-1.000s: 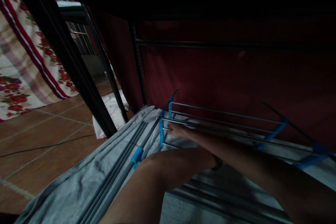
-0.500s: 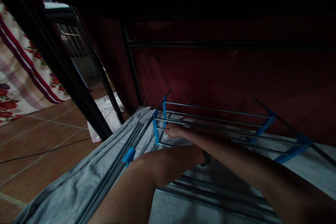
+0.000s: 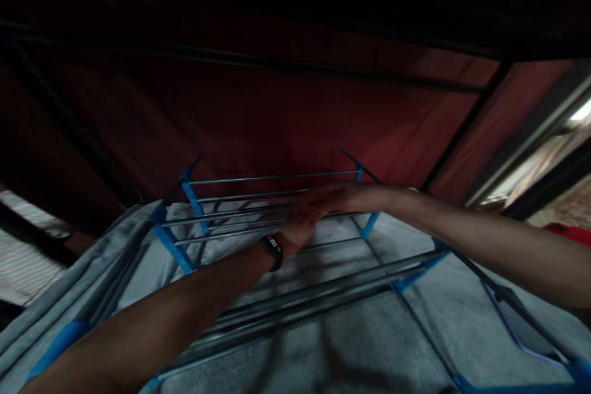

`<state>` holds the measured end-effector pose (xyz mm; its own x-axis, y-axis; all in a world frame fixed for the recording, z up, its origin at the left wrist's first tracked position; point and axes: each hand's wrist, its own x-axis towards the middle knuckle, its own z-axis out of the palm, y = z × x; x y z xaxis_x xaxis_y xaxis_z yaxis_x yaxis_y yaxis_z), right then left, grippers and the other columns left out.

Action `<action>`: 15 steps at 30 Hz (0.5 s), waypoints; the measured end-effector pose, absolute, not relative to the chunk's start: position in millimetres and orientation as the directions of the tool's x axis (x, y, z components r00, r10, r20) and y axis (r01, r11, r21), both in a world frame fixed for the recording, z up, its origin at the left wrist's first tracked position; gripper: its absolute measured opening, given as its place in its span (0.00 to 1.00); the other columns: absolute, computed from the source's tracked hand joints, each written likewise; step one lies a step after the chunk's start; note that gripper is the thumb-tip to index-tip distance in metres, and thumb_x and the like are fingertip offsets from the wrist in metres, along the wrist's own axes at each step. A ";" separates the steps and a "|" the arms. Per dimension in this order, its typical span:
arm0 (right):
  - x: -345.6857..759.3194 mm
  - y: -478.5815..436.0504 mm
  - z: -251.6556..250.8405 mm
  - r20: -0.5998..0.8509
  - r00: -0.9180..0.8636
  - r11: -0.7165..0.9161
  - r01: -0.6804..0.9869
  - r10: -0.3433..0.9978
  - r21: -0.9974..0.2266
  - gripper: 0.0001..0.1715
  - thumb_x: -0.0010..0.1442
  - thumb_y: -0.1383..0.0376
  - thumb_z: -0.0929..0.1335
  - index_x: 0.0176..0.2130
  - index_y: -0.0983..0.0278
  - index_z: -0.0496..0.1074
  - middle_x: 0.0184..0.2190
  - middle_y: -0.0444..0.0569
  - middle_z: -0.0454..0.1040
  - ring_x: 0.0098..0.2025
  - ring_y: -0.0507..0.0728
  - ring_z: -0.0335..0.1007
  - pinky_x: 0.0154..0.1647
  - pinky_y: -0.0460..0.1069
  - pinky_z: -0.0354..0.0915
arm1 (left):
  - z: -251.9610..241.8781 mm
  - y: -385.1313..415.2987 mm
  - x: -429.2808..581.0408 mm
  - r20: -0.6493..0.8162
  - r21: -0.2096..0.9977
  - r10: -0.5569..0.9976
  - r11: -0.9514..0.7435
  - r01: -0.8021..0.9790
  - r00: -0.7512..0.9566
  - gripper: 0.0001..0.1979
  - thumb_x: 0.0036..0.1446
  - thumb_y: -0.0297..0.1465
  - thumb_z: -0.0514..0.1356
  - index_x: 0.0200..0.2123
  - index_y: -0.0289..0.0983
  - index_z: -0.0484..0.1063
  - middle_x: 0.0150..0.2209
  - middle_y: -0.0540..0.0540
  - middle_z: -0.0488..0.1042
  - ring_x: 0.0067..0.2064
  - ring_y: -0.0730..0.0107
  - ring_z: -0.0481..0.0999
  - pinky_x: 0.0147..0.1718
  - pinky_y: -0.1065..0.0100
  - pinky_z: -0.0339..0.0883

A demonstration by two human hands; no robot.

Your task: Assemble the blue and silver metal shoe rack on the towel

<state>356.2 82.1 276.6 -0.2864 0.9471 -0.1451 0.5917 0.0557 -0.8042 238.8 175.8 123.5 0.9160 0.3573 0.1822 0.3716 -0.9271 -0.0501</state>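
Note:
A rack of thin grey metal rods [image 3: 277, 177] joined by blue plastic brackets [image 3: 171, 244] lies on a grey blanket [image 3: 355, 345]. My left hand [image 3: 299, 225], a dark fitness band [image 3: 273, 250] on its wrist, reaches over the middle of the rods. Close by it, partly overlapping, is my right hand [image 3: 325, 198], which comes in from the right. Both hands lie at the rear rods. Their fingers are dim and smeared, so whether they grip a rod cannot be made out.
Dark red cloth [image 3: 295, 117] hangs behind the rack, crossed by a dark metal bar [image 3: 258, 61]. A dark frame surrounds this low space. On the right part of the blanket lies a flat, dark, tablet-like object [image 3: 530, 326]. Striped cloth [image 3: 28, 258] shows at the left.
The view has swung to the right, bringing the rack's right end further in. My right hand has left the left-end bracket and is now over the middle rods, beside my left hand.

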 end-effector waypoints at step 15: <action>567.0 -98.8 204.1 -0.077 0.563 -0.277 0.281 0.823 -0.919 0.16 0.64 0.73 0.68 0.46 0.69 0.85 0.56 0.72 0.77 0.47 0.53 0.79 0.51 0.48 0.68 | 148.5 175.9 200.0 -0.007 -0.091 0.256 -0.963 0.254 0.967 0.29 0.71 0.25 0.46 0.73 0.34 0.58 0.72 0.36 0.63 0.70 0.59 0.66 0.66 0.59 0.61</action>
